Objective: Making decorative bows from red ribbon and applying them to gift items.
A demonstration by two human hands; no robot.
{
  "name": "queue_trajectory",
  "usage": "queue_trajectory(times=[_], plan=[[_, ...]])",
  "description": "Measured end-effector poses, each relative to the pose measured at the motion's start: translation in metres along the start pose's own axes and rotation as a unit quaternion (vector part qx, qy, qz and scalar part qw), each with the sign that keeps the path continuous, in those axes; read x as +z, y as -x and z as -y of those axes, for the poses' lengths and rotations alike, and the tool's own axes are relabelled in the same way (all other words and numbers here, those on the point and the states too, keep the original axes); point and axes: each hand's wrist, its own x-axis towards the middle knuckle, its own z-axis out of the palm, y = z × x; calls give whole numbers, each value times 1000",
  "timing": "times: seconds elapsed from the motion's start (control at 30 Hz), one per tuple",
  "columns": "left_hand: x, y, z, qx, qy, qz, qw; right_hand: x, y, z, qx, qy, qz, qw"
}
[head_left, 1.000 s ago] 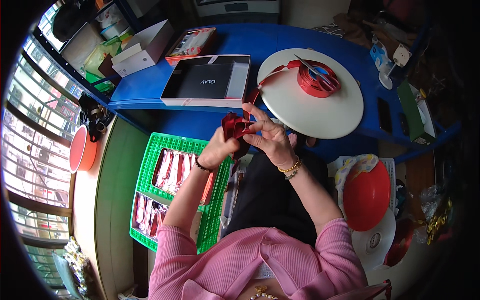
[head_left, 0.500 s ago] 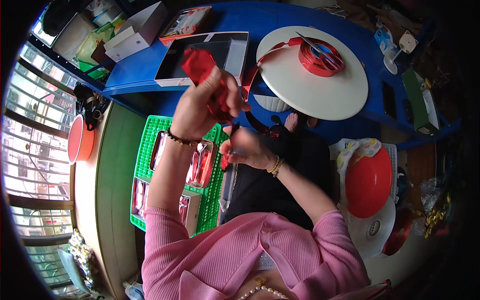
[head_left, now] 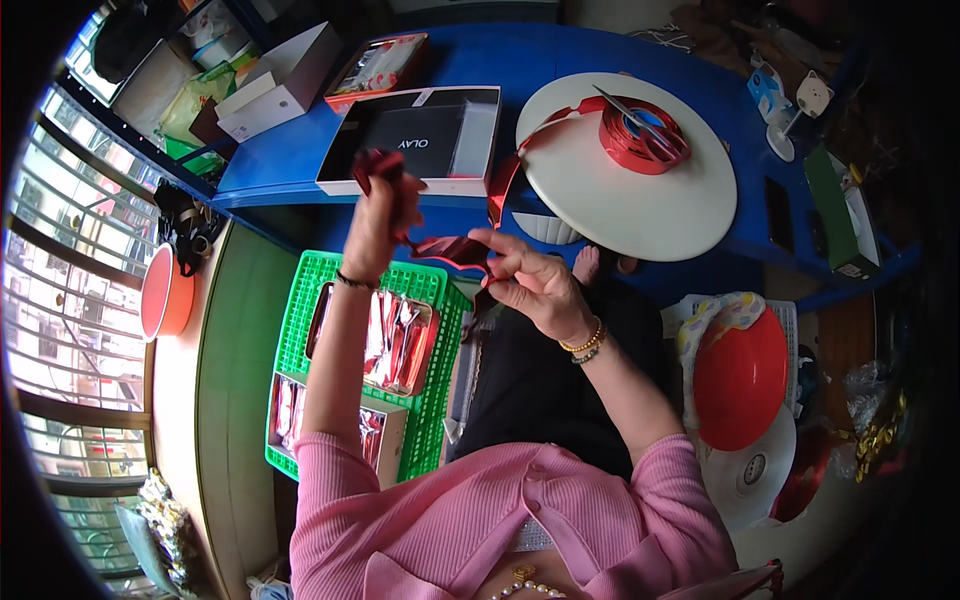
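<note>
My left hand point(head_left: 376, 228) is raised over the near side of the blue table, its fingers closed round a gathered bunch of shiny red ribbon point(head_left: 450, 251); motion blurs the bunch. A length of that ribbon spans the gap to my right hand point(head_left: 540, 288), which grips it between thumb and fingers above my lap. From there a strip rises to the table, toward a roll of red ribbon point(head_left: 640, 160) lying on a round cream board point(head_left: 570, 190). Scissors point(head_left: 650, 128) rest across the top of the roll.
A shallow box with a black inside point(head_left: 395, 128) and a white box point(head_left: 280, 85) stand on the blue table point(head_left: 270, 165). At my left, a green basket point(head_left: 425, 400) holds boxes of red packets. A red basin point(head_left: 740, 380) is at my right, a green box point(head_left: 840, 215) beyond it.
My hands have moved apart, my right hand shifting right, and the ribbon now stretches between them. The bunch in my left hand has dropped lower in the picture.
</note>
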Motion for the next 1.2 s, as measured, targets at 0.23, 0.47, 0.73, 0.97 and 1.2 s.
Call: queue_trajectory(times=[0.23,0.47,0.73,0.97,1.2], plan=[[82,44,22,60,-6,83,995,-13,-23,-18,21,-33,-110,993],[95,53,36,-47,-21,106,993,-17,-23,-25,8,64,-128,990],[103,57,40,-41,4,88,995,-18,-18,-25,11,58,-99,993],[105,58,30,-141,67,93,983,-20,-12,-23,60,120,-130,982],[88,20,-27,-96,306,87,943,-4,18,-54,148,-214,142,955]])
